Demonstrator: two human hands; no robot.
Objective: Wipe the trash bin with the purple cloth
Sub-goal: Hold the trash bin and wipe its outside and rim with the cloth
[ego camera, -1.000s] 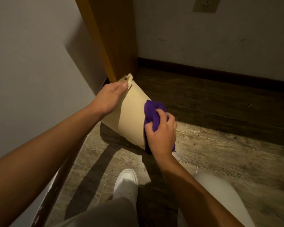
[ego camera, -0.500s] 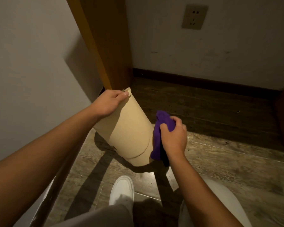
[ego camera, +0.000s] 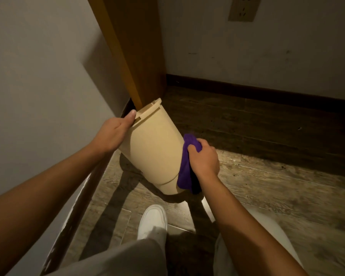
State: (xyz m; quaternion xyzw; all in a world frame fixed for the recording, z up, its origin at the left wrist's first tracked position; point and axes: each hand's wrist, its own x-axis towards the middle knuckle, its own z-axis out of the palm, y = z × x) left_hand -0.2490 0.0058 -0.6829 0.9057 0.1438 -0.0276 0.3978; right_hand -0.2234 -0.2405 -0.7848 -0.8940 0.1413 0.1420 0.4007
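A beige plastic trash bin (ego camera: 153,148) is held off the wooden floor, tilted with its rim up and left and its base down toward me. My left hand (ego camera: 113,134) grips it at the rim. My right hand (ego camera: 204,160) is closed around the purple cloth (ego camera: 185,170), which it presses against the bin's right side near the base. Part of the cloth hangs down below my hand.
A grey wall (ego camera: 38,86) runs close on the left. A wooden door frame (ego camera: 135,46) stands right behind the bin. The far wall has a dark baseboard (ego camera: 257,92) and a socket (ego camera: 244,7). My white shoe (ego camera: 152,220) and knees are below the bin.
The bin has been turned so more of its side and base faces me. My right hand with the cloth has moved from the front of the bin to its right side.
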